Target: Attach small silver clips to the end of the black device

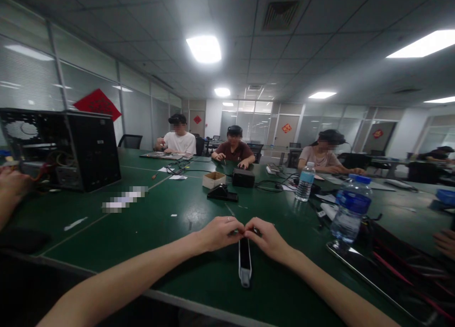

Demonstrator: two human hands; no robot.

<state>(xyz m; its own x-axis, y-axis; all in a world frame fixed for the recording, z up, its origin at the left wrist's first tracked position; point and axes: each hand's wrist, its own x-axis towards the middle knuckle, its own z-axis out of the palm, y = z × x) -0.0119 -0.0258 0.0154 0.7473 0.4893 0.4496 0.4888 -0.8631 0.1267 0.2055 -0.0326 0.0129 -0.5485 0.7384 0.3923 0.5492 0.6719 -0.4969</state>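
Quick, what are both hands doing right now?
Left hand: closed, pinching the far end of the slim grey device on the green table.
Right hand: closed, pinching the same end.

Far end of slim grey-white bar-shaped device (245, 263) hidden under left hand (219, 233) & right hand (267, 237); fingertip grip unclear. Pixelated blur on green tabletop (149, 232).

1. You sit at a long green table (149, 222) in a large office room.
2. Above the table, white ceiling panels hold bright lamps (204, 49) and a vent (280, 14).
3. Left of the table runs a glass wall (39, 76) with a red paper sign (97, 103).
4. Behind the table's far end stand glass partitions (252, 121), with black chairs (130, 141) near the far edge.
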